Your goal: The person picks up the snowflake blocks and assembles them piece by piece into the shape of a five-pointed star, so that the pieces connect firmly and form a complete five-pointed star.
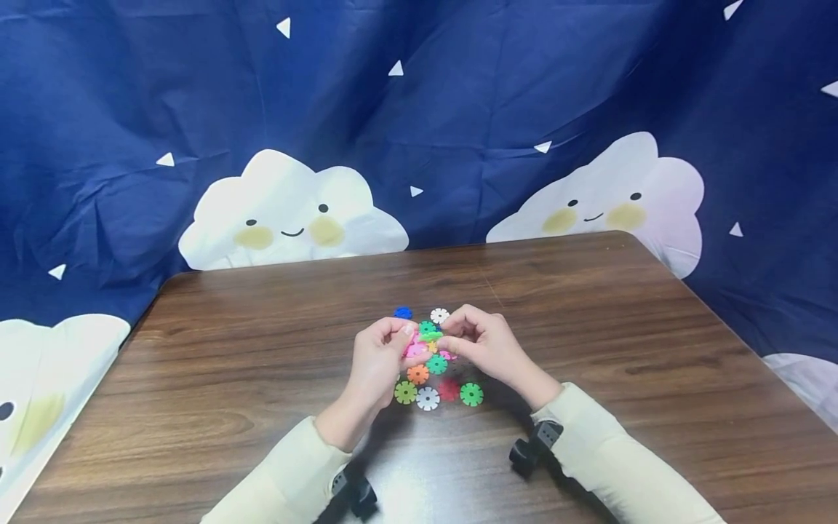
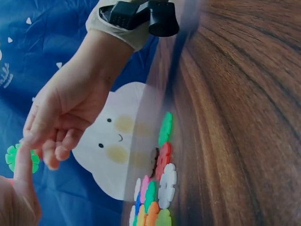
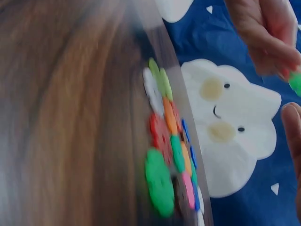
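Over the middle of the table, my left hand [image 1: 380, 356] pinches pink snowflake discs [image 1: 416, 349], notched plastic building pieces. A green snowflake disc [image 2: 13, 157] sits at the fingertips of both hands, partly behind a left finger in the left wrist view. My right hand [image 1: 481, 342] has its fingers bent, thumb and forefinger pinching the edge of this green disc. In the right wrist view the green disc [image 3: 295, 84] is cut by the frame edge, close to the right thumb [image 3: 291, 115]. Fingers hide much of the join between the pieces.
Below the hands, loose snowflake discs lie on the brown wooden table [image 1: 249, 364]. Among them are a white disc [image 1: 428, 398], a red disc [image 1: 449, 390], an orange disc [image 1: 417, 374] and a blue disc [image 1: 402, 312]. A blue cloud-print curtain [image 1: 445, 109] hangs behind.
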`<move>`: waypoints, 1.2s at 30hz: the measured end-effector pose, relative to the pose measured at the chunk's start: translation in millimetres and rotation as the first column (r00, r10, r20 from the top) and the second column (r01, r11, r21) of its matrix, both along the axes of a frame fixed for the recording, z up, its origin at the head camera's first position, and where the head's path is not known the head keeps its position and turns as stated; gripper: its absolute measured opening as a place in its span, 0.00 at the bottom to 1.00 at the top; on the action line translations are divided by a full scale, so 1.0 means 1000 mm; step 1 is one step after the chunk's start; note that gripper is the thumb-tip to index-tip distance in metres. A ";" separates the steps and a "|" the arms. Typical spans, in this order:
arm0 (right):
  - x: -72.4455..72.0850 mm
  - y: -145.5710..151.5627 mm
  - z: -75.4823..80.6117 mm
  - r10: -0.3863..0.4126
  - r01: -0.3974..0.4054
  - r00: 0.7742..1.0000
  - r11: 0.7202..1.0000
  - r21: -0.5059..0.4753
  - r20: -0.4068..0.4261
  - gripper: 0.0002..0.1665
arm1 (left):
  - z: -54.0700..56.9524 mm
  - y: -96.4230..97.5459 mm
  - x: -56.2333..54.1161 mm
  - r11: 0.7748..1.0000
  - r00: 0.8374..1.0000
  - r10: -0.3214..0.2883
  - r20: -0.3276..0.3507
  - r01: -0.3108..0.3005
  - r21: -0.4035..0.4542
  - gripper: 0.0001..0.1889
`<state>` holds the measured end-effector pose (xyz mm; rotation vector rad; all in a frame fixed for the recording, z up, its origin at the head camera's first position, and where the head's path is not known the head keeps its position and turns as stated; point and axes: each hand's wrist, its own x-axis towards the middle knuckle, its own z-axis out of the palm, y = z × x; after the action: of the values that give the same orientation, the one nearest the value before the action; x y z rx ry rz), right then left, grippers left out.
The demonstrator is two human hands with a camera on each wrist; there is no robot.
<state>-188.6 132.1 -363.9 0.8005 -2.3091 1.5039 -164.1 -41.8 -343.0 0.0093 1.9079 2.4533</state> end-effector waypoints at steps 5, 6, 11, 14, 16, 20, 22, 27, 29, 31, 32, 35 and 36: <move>-0.009 0.014 -0.002 -0.052 0.046 0.995 0.997 0.067 0.084 0.11 | -0.003 -0.002 -0.001 1.000 0.999 0.025 0.022 -0.025 0.012 0.09; -0.011 0.016 -0.003 -0.060 0.053 0.993 0.996 0.073 0.103 0.11 | -0.003 -0.002 -0.001 0.999 0.999 0.029 0.027 -0.029 0.015 0.09; -0.017 0.021 -0.014 -0.051 0.034 0.985 0.994 0.101 0.166 0.11 | -0.003 -0.003 0.000 0.999 0.999 0.034 0.030 -0.034 0.024 0.10; -0.020 0.024 -0.020 -0.045 0.013 0.982 0.985 0.173 0.186 0.11 | -0.004 -0.004 0.001 0.999 0.999 0.037 0.026 -0.038 0.031 0.09; -0.021 0.025 -0.023 -0.045 -0.005 0.978 0.973 0.233 0.206 0.11 | -0.005 -0.005 0.001 0.998 0.999 0.049 0.010 -0.049 0.035 0.09; -0.025 0.030 -0.027 -0.008 -0.085 0.964 0.939 0.334 0.267 0.14 | -0.009 -0.008 -0.002 0.996 0.996 0.084 -0.017 -0.083 0.026 0.10; -0.026 0.032 -0.028 0.023 -0.133 0.958 0.919 0.372 0.286 0.15 | -0.011 -0.009 -0.003 0.995 0.995 0.098 -0.021 -0.098 0.007 0.10; -0.026 0.034 -0.030 0.073 -0.193 0.956 0.886 0.422 0.285 0.18 | -0.013 -0.012 -0.003 0.993 0.993 0.113 -0.017 -0.113 -0.041 0.11; -0.027 0.034 -0.030 0.078 -0.195 0.959 0.878 0.437 0.271 0.18 | -0.013 -0.012 -0.002 0.994 0.994 0.104 -0.019 -0.105 -0.035 0.12; -0.026 0.033 -0.030 0.076 -0.188 0.964 0.871 0.454 0.253 0.18 | -0.012 -0.012 -0.002 0.996 0.996 0.090 -0.019 -0.090 -0.016 0.12; -0.026 0.033 -0.030 0.073 -0.184 0.966 0.868 0.460 0.248 0.18 | -0.012 -0.012 -0.003 0.997 0.996 0.083 -0.019 -0.083 -0.007 0.12; -0.026 0.032 -0.030 0.067 -0.169 0.973 0.858 0.485 0.221 0.17 | -0.012 -0.012 -0.003 0.997 0.997 0.075 -0.019 -0.075 -0.003 0.12; -0.026 0.032 -0.030 0.061 -0.163 0.974 0.856 0.491 0.218 0.16 | -0.012 -0.012 -0.003 0.997 0.997 0.077 -0.021 -0.077 -0.010 0.11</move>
<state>-214.3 163.8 -393.5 0.9619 -2.9140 1.0508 -167.0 -53.4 -354.9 -0.0397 1.9659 2.5010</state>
